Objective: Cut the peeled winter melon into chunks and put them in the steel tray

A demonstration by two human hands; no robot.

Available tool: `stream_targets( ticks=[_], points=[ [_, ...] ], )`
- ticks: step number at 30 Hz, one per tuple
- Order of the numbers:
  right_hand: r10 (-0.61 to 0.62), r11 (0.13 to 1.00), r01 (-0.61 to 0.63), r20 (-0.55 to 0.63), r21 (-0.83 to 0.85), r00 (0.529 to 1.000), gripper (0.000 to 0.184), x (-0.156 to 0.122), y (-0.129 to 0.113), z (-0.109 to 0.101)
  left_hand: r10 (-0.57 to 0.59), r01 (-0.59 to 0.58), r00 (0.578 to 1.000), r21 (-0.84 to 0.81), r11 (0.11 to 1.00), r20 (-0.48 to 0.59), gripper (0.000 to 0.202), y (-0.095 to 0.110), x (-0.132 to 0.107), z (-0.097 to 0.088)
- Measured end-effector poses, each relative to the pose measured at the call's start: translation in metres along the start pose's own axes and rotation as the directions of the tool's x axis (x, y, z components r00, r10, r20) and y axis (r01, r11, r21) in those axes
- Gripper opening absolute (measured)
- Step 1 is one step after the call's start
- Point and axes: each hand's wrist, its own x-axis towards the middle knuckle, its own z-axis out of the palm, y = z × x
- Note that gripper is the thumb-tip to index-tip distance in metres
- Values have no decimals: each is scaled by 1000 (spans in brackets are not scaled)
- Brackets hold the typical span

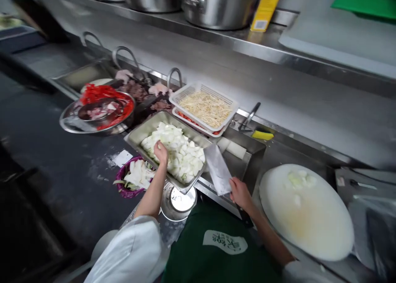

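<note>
My left hand [161,152] reaches into a steel tray [138,135] heaped with chopped pale cabbage [181,151]; its fingers are curled down onto the pieces. My right hand [239,193] grips the handle of a broad cleaver [218,169], its blade angled up toward the tray's right end. A round white chopping board [309,221] with a few cabbage scraps lies to the right of that hand.
A white basket of bean sprouts [206,107] sits behind the tray. A steel bowl with red peppers and meat [99,109] stands left, by sinks with taps. A purple basket of cabbage trimmings [133,178] sits below. Big pots [216,6] line the upper shelf.
</note>
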Motion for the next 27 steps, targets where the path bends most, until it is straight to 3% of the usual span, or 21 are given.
stream_targets(
  ticks=[2, 3, 5, 7, 8, 10, 11, 13, 15, 17, 18, 19, 20, 21, 24, 25, 27],
  points=[
    [170, 977, -146, -159, 155, 973, 45, -45, 46, -26, 145, -152, 987, -107, 982, -74, 40, 18, -14, 14],
    [248, 956, -192, -259, 222, 933, 48, -68, 67, -36, 233, -246, 968, -174, 953, -94, 37, 31, -26, 26],
    [396, 902, -253, -434, 350, 810, 51, -111, 102, -51, 394, -392, 918, -285, 875, -51, 32, 61, -62, 55],
    [536, 833, -304, -538, 462, 650, 51, -147, 132, -61, 525, -466, 847, -364, 807, 79, 30, 92, -110, 90],
    [597, 796, -329, -564, 508, 571, 51, -162, 147, -64, 585, -486, 794, -404, 775, 167, 30, 106, -136, 110],
    [687, 726, -370, -587, 579, 429, 52, -188, 175, -67, 685, -493, 634, -495, 715, 358, 30, 132, -193, 149],
    [716, 698, -383, -588, 605, 375, 53, -199, 188, -67, 716, -477, 536, -539, 694, 448, 30, 142, -223, 169],
    [753, 658, -388, -578, 646, 314, 56, -219, 213, -64, 733, -433, 329, -595, 677, 595, 32, 158, -284, 206],
    [770, 638, -376, -565, 672, 297, 57, -233, 235, -60, 712, -431, 109, -612, 663, 694, 39, 164, -343, 237],
    [777, 629, -363, -551, 687, 304, 56, -240, 255, -58, 661, -477, -114, -624, 618, 742, 61, 163, -394, 262],
    [782, 623, -360, -540, 695, 311, 55, -241, 265, -58, 628, -508, -206, -630, 587, 751, 78, 162, -416, 274],
    [789, 614, -358, -528, 704, 315, 54, -240, 275, -60, 593, -539, -270, -630, 560, 758, 94, 160, -435, 285],
    [795, 605, -360, -517, 710, 317, 53, -238, 286, -64, 567, -568, -297, -619, 542, 768, 105, 160, -452, 297],
    [798, 601, -365, -509, 711, 322, 51, -235, 297, -70, 553, -596, -293, -601, 533, 780, 109, 163, -466, 311],
    [785, 619, -401, -513, 675, 348, 44, -218, 330, -99, 554, -644, -253, -565, 515, 793, 94, 184, -500, 358],
    [780, 625, -425, -513, 655, 358, 40, -211, 340, -112, 550, -647, -283, -579, 496, 786, 86, 195, -508, 375],
    [781, 624, -469, -494, 625, 381, 34, -195, 360, -143, 515, -637, -400, -634, 440, 759, 72, 216, -522, 404]
  ],
)
